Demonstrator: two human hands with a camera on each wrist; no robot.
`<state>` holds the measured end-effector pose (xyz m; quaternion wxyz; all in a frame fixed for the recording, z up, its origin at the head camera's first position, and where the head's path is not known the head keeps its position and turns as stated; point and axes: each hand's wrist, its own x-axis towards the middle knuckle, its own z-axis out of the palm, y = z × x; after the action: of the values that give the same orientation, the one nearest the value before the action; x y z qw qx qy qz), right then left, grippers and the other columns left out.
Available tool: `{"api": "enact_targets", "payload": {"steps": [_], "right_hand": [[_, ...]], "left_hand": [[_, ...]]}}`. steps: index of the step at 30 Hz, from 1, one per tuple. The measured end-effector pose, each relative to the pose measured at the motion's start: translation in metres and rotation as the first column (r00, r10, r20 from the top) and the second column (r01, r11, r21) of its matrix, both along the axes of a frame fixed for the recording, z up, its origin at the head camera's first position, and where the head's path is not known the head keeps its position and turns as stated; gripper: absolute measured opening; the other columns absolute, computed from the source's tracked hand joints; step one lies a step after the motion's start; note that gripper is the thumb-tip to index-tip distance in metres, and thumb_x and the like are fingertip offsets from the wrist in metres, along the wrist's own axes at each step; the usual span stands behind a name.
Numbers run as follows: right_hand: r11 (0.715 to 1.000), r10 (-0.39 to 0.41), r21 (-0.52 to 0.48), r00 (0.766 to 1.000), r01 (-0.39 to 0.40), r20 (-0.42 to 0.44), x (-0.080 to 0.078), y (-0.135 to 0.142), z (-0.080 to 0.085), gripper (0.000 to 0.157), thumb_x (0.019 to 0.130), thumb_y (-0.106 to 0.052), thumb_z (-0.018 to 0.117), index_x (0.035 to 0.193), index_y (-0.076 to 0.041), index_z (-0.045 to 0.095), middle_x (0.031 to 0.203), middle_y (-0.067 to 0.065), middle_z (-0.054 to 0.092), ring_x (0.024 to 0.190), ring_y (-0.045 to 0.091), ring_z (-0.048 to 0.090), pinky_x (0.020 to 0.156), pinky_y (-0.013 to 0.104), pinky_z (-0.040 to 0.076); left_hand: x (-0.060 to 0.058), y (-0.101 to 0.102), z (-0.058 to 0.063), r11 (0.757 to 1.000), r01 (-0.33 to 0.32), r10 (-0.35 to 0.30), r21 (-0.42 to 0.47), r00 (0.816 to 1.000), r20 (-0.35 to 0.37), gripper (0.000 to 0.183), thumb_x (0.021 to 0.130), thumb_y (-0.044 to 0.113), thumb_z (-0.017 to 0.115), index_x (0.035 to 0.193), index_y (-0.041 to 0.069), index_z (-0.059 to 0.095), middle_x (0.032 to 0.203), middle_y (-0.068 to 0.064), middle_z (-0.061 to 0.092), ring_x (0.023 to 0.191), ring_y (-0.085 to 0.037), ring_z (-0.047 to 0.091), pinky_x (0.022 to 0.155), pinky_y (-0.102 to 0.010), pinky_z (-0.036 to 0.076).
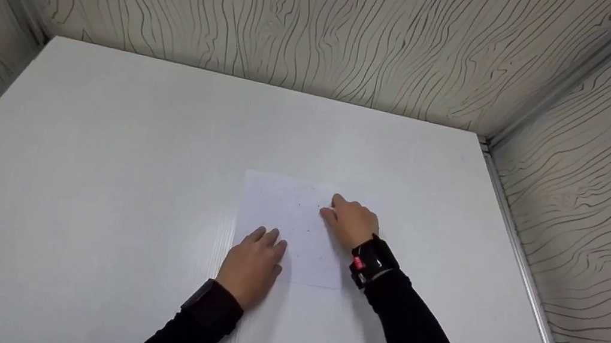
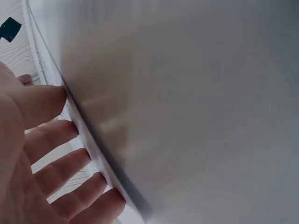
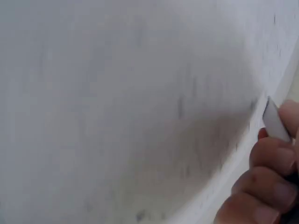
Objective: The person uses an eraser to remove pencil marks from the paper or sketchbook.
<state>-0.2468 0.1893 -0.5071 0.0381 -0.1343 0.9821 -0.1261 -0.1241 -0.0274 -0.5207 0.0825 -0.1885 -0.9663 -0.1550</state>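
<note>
A sheet of white paper lies flat on the white table, with small dark specks scattered over it. My right hand is over the paper's right side. Between its thumb and fingers it pinches a small white eraser with a darkened edge, held right at the speckled paper. The other fingers curl beneath. My left hand rests at the sheet's lower left, fingers extended and fingertips on the paper. In the left wrist view, its fingers touch the pale surface.
The white table stretches around the sheet. Wood-grain patterned panels rise at the back and both sides, with grey metal strips at the corners. Black bands with cameras sit on both wrists, above black sleeves.
</note>
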Motion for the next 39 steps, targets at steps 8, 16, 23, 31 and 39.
{"api": "enact_targets", "payload": {"steps": [8,16,23,31,39], "right_hand": [[0.985,-0.165,0.038,0.985,0.168,-0.058,-0.007,0.034,0.004,0.028,0.106,-0.028,0.056,0.097,-0.001,0.058,0.063,0.005,0.049,0.056,0.02,0.043,0.052,0.037,0.04],[0.968,-0.218,-0.128,0.976,0.215,-0.012,-0.01,0.066,0.019,0.03,0.106,-0.029,0.052,0.106,-0.001,0.062,0.074,0.009,0.059,0.066,0.025,0.054,0.059,0.039,0.043],[0.935,-0.242,-0.258,0.97,0.243,0.036,-0.01,0.087,0.022,0.028,0.104,-0.029,0.056,0.101,-0.003,0.067,0.087,0.01,0.062,0.079,0.027,0.055,0.071,0.038,0.042],[0.904,-0.282,-0.305,0.954,0.299,0.1,-0.009,0.12,0.017,0.031,0.103,-0.029,0.058,0.106,0.001,0.067,0.093,0.014,0.067,0.084,0.03,0.059,0.075,0.038,0.045],[0.872,-0.395,-0.246,0.904,0.424,0.16,-0.002,0.147,0.004,0.037,0.102,-0.035,0.059,0.106,0.001,0.065,0.091,0.014,0.065,0.083,0.03,0.058,0.07,0.036,0.045]], "left_hand": [[0.0,-0.001,0.001,1.0,-0.005,0.005,0.012,1.0,0.017,0.035,0.087,0.016,0.082,0.12,0.005,0.075,0.127,-0.016,0.068,0.121,-0.035,0.063,0.09,-0.046,0.058],[-0.003,-0.001,0.002,0.999,0.004,-0.005,0.032,0.999,0.045,0.034,0.087,0.016,0.081,0.119,0.005,0.075,0.127,-0.016,0.068,0.121,-0.035,0.063,0.087,-0.047,0.059],[-0.007,-0.013,0.004,0.997,-0.007,0.002,0.073,0.998,0.066,0.033,0.087,0.012,0.081,0.118,0.003,0.074,0.128,-0.018,0.067,0.122,-0.038,0.062,0.089,-0.048,0.058],[-0.009,-0.024,0.006,0.994,-0.044,0.035,0.104,0.995,0.09,0.033,0.088,0.009,0.078,0.12,0.002,0.073,0.13,-0.02,0.065,0.125,-0.039,0.06,0.091,-0.05,0.056],[-0.009,-0.022,0.006,0.994,-0.045,0.036,0.099,0.995,0.092,0.033,0.089,0.009,0.078,0.12,0.001,0.073,0.13,-0.019,0.065,0.125,-0.039,0.059,0.094,-0.05,0.055]]}}
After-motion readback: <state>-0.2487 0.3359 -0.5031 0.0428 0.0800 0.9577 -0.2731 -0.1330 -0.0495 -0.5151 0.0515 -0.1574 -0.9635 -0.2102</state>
